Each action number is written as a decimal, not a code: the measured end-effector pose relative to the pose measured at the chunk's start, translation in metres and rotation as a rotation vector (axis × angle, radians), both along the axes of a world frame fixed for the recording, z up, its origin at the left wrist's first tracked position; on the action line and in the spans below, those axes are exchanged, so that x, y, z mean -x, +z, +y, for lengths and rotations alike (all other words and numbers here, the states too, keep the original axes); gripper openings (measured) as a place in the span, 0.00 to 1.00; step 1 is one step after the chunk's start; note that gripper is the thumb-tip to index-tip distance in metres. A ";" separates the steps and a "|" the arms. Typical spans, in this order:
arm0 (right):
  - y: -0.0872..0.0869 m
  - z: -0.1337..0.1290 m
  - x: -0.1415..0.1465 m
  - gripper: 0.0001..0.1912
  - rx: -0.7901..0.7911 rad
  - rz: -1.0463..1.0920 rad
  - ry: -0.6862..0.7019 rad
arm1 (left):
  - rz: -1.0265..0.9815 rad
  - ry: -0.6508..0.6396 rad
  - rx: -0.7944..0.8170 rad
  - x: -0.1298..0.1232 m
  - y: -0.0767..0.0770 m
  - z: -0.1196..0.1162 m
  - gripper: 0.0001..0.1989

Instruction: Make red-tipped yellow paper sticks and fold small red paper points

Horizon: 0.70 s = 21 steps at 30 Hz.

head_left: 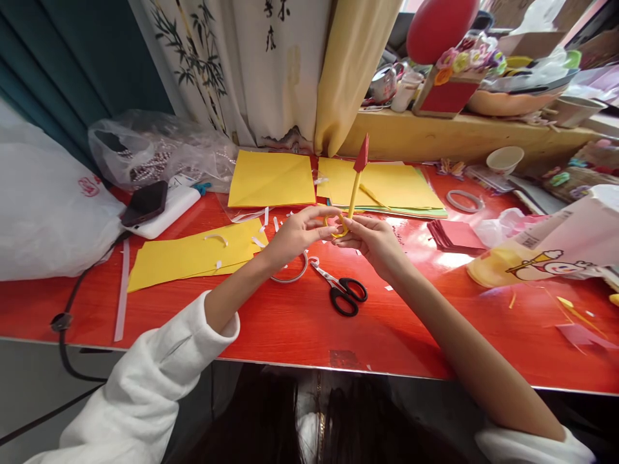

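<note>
In front of me, above the table, my right hand (pixel 371 237) pinches the lower end of a yellow paper stick (pixel 355 188). Its upper end carries a folded red pointed piece (pixel 362 154), so it looks like a small arrow. A thin yellow paper strip (pixel 342 231) curls in a loop at the stick's base. My left hand (pixel 305 229) has its thumb and fingers closed on that loop. Just below my hands lie scissors (pixel 347 293) with black handles, their tips by a roll of tape (pixel 294 274) partly behind my left arm.
Yellow paper sheets (pixel 271 179) and a second paper stack (pixel 387 183) lie at the back. Cut yellow pieces (pixel 169 261) are at left, near a phone (pixel 145 203). Red paper squares (pixel 454 236) and a printed cup (pixel 536 258) stand right. White scraps litter the middle.
</note>
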State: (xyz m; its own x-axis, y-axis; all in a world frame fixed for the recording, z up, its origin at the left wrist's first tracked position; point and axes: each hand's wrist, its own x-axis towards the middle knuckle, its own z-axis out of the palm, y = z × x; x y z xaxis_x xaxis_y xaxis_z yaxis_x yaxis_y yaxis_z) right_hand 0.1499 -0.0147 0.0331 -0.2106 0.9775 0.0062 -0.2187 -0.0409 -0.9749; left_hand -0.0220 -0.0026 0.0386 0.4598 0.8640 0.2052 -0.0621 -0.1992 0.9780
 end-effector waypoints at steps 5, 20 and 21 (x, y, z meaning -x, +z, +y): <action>0.002 0.001 -0.001 0.14 0.009 -0.043 0.044 | -0.034 -0.011 -0.058 0.003 -0.005 0.006 0.19; 0.010 -0.004 -0.003 0.13 -0.034 -0.180 0.088 | 0.162 0.081 -0.431 0.005 -0.004 0.003 0.17; 0.010 -0.004 -0.003 0.13 -0.051 -0.215 0.079 | 0.170 0.084 -0.442 0.004 -0.005 0.002 0.17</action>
State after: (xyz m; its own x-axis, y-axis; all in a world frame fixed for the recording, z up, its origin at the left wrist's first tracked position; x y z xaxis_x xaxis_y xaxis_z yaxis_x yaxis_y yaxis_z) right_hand 0.1525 -0.0191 0.0432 -0.2881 0.9576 0.0020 -0.0043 0.0008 -1.0000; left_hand -0.0261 -0.0001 0.0334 0.4508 0.7467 0.4891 0.1259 -0.5956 0.7933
